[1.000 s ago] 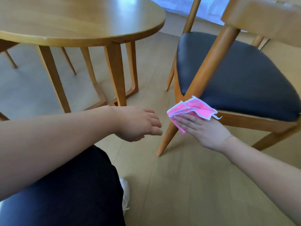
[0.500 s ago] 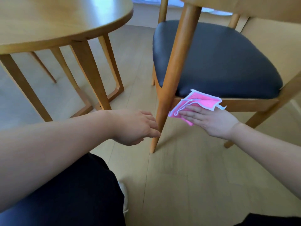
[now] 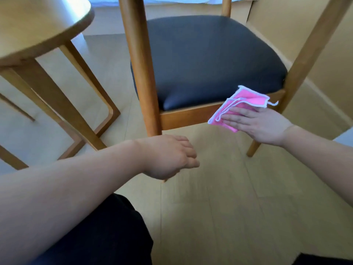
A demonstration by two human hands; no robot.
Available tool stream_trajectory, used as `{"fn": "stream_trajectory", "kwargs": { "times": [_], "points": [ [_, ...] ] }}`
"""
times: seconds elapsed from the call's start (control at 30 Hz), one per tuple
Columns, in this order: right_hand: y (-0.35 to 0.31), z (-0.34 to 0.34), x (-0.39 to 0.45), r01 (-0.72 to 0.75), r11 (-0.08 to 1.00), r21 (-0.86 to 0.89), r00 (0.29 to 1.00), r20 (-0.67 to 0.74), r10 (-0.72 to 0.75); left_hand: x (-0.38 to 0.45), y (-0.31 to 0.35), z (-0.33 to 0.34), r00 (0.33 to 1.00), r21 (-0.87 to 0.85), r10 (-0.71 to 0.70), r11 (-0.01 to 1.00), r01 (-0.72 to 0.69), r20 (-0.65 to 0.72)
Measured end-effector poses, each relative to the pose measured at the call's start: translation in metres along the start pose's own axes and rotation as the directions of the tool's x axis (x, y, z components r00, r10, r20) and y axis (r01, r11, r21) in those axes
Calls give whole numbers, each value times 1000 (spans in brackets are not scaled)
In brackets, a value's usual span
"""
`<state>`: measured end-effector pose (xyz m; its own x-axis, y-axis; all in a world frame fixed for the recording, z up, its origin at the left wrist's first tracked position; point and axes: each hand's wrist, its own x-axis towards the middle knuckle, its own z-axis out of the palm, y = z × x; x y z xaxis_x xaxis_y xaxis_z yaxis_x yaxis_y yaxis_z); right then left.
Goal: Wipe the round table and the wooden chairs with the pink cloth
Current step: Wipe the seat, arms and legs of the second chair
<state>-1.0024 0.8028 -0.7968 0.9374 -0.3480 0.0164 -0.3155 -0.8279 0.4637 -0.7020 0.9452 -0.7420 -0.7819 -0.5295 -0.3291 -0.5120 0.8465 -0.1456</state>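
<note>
Wooden chair (image 3: 191, 115): light-brown frame, dark padded seat (image 3: 210, 60). Taken here as the landmark for all places.

Pink cloth (image 3: 240, 104): folded, white-edged. Lies flat against the chair's near seat rail, toward the rail's right end and just short of the right-hand leg. Its upper edge reaches the seam where rail meets seat cushion; a loose white thread trails off its right corner.

Right hand (image 3: 256, 125): fingers (image 3: 235, 119) straight and laid side by side, pressing the cloth onto the rail from the near side. The cloth sits under the fingers and beyond their tips; the palm and wrist lie off the cloth, below the rail. No pinch, no curl.

Left hand (image 3: 170, 155): held over the floor (image 3: 229, 207), below and in front of the chair's near left leg, which it partly covers. Fingers loosely curled, holding nothing, not touching the cloth.

Round table (image 3: 38, 31): to the left of the chair, well apart from the cloth; only its rim and legs show.
</note>
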Motion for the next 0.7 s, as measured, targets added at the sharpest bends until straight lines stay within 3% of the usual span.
{"fn": "stream_trajectory", "kwargs": {
  "times": [0.07,0.27,0.4,0.53,0.7],
  "points": [
    [13,6,-15,-9,999,-38,999,-43,7,6,2,0,1000,10,14,1000,-14,-14],
    [40,28,-62,-168,978,-125,981,78,179,14,-5,8,997,11,11,1000,-10,-76],
    [52,38,-79,-186,966,-181,975,89,204,19,-8,9,997,-5,-15,1000,15,-80],
    [48,45,-86,-274,947,-166,961,3,278,27,-9,9,989,-28,-25,999,22,-145],
    [34,51,-85,-364,921,-142,931,-78,356,40,-5,8,994,-11,-3,1000,2,-107]
  ]
}}
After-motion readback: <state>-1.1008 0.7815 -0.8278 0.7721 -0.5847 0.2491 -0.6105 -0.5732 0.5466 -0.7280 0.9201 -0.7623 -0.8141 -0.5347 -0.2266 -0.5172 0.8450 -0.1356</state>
